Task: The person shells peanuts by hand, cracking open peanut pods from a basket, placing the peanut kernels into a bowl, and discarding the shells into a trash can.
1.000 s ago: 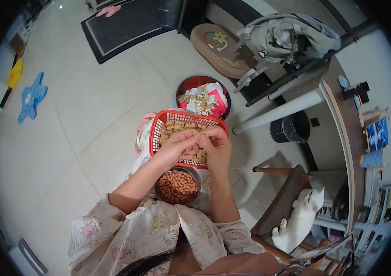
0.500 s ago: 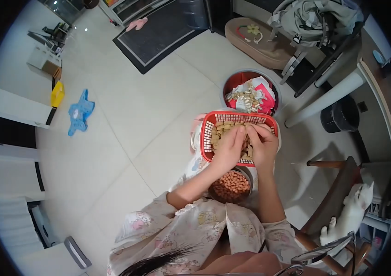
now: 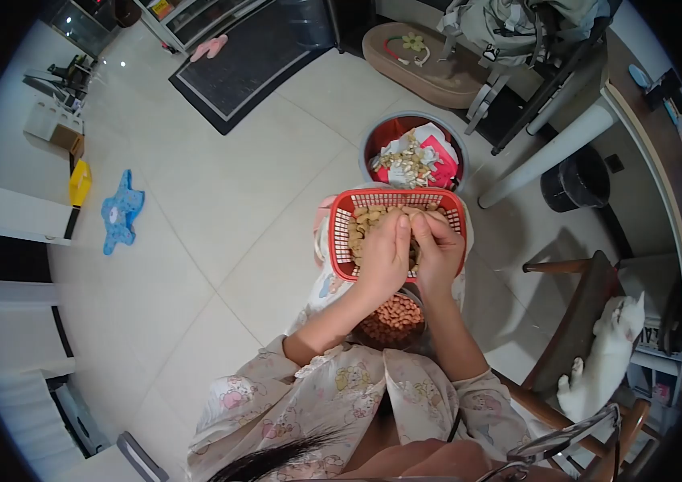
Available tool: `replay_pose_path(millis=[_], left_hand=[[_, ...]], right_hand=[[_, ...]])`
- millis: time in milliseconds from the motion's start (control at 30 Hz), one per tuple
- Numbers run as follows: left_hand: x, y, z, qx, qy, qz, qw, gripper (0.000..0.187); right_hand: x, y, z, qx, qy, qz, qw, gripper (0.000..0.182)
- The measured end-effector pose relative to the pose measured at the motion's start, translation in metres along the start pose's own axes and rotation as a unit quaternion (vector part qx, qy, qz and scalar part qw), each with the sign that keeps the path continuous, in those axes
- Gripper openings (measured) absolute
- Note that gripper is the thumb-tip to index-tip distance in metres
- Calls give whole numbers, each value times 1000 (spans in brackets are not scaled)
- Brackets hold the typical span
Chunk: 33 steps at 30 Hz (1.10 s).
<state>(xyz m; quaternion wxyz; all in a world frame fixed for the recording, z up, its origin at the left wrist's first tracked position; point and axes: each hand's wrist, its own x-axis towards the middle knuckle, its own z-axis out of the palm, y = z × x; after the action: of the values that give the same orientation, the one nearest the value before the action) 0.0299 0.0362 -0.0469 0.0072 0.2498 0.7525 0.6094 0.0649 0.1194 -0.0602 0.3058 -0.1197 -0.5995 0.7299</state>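
A red plastic basket [image 3: 344, 265] of unshelled peanuts [image 3: 357, 229] rests on the lap. Over it, my left hand [image 3: 386, 249] and my right hand [image 3: 437, 245] meet with thumbs and fingers pinched together at the fingertips. What they pinch is too small and covered to name, though it looks pale, like a peanut. Shelled reddish peanuts [image 3: 393, 318] fill a round metal bowl between my forearms, close to my body.
Beyond the basket stands a round bin [image 3: 369, 149] holding shells and pink-white packaging. At the right are a white cat [image 3: 607, 357] on a chair [image 3: 574, 329], a table leg [image 3: 549, 153] and a black bucket [image 3: 575, 183]. A blue cloth [image 3: 122, 213] lies on the floor.
The view has shifted, so basket, bin and chair appear further left. My hands stay together over the basket, fingertips slightly closer.
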Motion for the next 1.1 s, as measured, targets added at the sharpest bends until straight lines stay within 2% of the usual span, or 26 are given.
replay_pose_path(millis=[200, 267, 400, 433, 467, 500, 533, 567, 633, 667, 733, 867, 967, 1033, 1100], left_hand=[[-7, -5, 10, -78, 70, -32, 994, 27], [-7, -8, 9, -114, 62, -31, 991, 29], [-5, -19, 6, -131, 48, -37, 990, 30], [-5, -24, 4, -268, -1, -121, 956, 29], [-5, -26, 2, -398, -49, -201, 894, 28], [-5, -24, 0, -398, -48, -202, 894, 28], [-4, -18, -3, -408, -54, -240, 879, 25], [-2, -13, -4, -418, -60, -276, 864, 22], [-2, -12, -6, -444, -65, -292, 844, 22], [-2, -12, -7, -469, -70, -309, 825, 21], [-1, -15, -8, -474, -76, -314, 819, 21], [-2, -21, -9, -476, -90, -323, 813, 21], [-2, -25, -10, -461, -121, -289, 830, 22], [-1, -28, -11, -445, -129, -286, 839, 22], [0, -31, -13, -446, -119, -277, 843, 21]], right_hand=[[-6, 7, 0, -62, -5, -71, 996, 13], [-5, 6, -1, -74, -10, -77, 994, 14], [-1, -4, -4, -182, -20, -115, 976, 15], [2, -10, -5, -225, -36, -126, 966, 17], [6, -17, -6, -225, -37, -124, 966, 17], [12, -23, -9, -310, -76, -216, 923, 22], [15, -27, -11, -390, -114, -305, 861, 28], [16, -28, -13, -391, -114, -305, 861, 28], [16, -30, -17, -437, -141, -342, 820, 38], [16, -31, -18, -438, -143, -341, 820, 38], [16, -36, -18, -462, -156, -341, 804, 35], [20, -35, -18, -455, -172, -335, 807, 35], [25, -30, -17, -450, -164, -340, 810, 30], [36, -28, -16, -414, -129, -367, 823, 23], [60, -25, -14, -439, -94, -347, 823, 20]])
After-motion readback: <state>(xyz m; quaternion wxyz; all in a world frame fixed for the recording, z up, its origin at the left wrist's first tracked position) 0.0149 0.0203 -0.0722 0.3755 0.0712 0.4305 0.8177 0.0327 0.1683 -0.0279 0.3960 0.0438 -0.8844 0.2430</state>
